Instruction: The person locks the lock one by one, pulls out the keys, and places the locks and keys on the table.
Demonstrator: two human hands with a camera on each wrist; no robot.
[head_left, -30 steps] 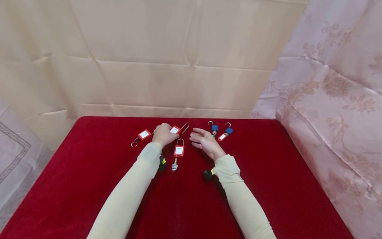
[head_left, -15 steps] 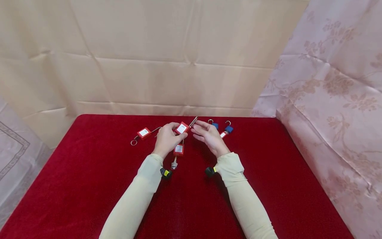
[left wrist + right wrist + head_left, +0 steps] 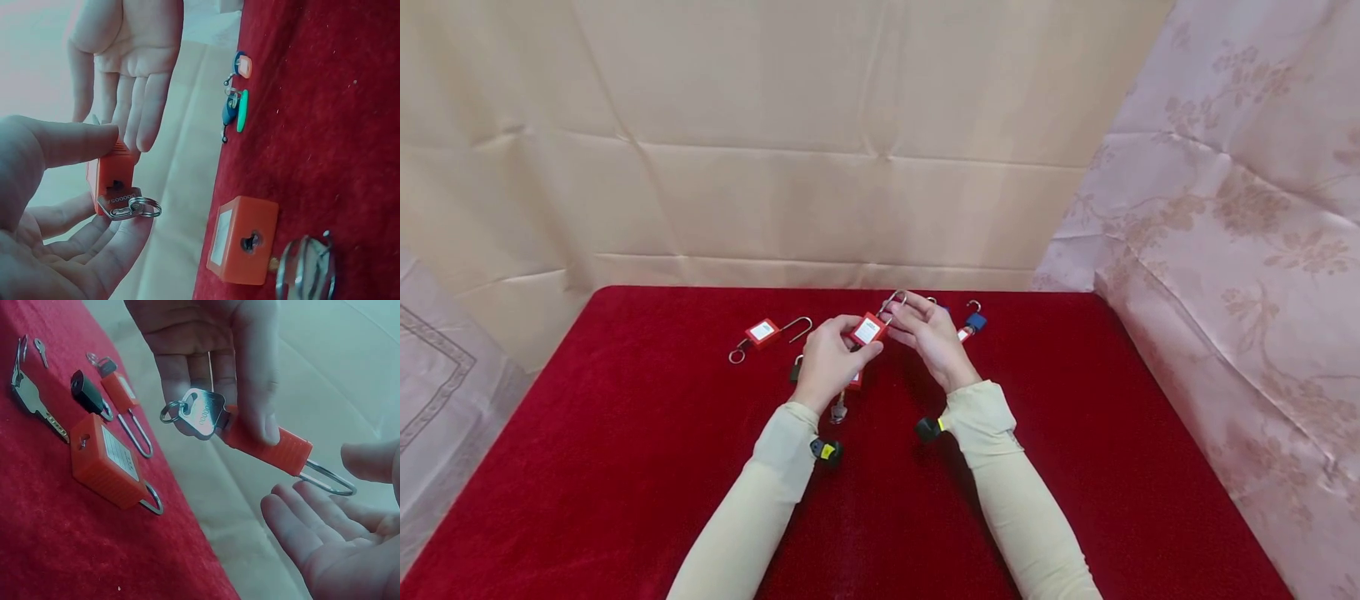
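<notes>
My left hand (image 3: 830,357) grips a red padlock (image 3: 868,331) by its body above the table, thumb on one side and fingers on the other. A silver key (image 3: 203,415) with a ring sits in the padlock's bottom. The shackle (image 3: 331,480) points toward my right hand (image 3: 936,342). That hand's fingers are extended around the shackle, with the thumb apart from it; whether a fingertip touches it I cannot tell. Below lies another red padlock (image 3: 106,462), partly hidden by my left hand in the head view, with a key (image 3: 31,397) beside it.
On the red-covered table (image 3: 880,517), a third red padlock (image 3: 762,332) with its shackle raised lies left. A small black padlock (image 3: 87,394) and a little key (image 3: 40,353) are near it. Blue padlocks (image 3: 976,322) lie at the back right, one with a green tag (image 3: 242,111).
My left hand has lifted the red padlock off the table and brought it rightward, nearer me. My right hand has come around its shackle. The black padlock has come into view.
</notes>
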